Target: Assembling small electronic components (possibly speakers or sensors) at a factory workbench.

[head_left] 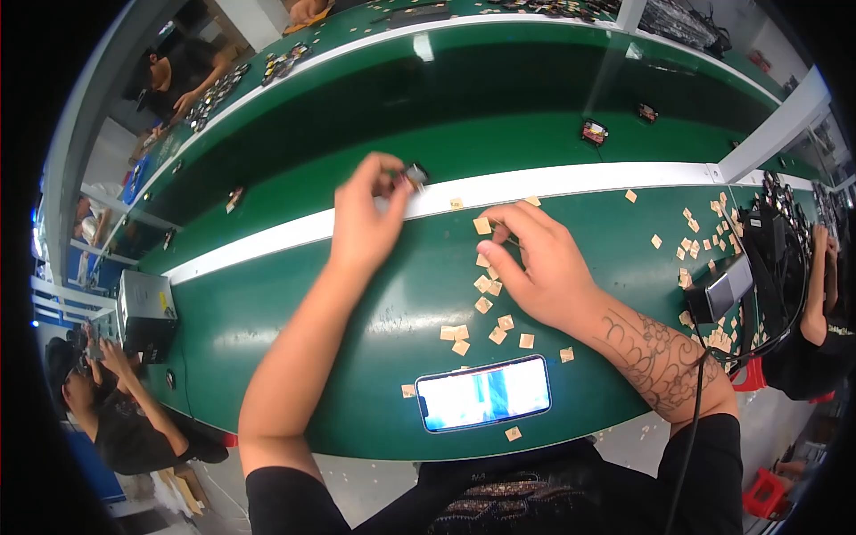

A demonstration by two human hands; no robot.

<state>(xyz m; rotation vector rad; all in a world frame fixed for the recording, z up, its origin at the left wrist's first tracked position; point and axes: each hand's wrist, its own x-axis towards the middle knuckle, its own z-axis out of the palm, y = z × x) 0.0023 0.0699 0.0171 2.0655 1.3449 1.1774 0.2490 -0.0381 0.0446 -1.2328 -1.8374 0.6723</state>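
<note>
My left hand (366, 214) is closed around a small dark electronic part (415, 174), held up over the white rail. The part is slightly blurred, so its details do not show. My right hand (544, 267) is curled to the right of it, with a small tan square label (482, 226) at the tip of its index finger. Between thumb and index finger a gap shows; the other fingers are folded under. Several more tan squares (483, 285) lie loose just below this hand. Nearest my body, a phone (484, 393) with a lit screen lies flat on the green table.
A white rail (294, 234) separates the green table (241, 330) from a green belt, where small dark parts (595, 133) lie. At right are scattered tan squares, a dark device (719, 290) and cables. A metal box (146, 308) stands left. Other people work around.
</note>
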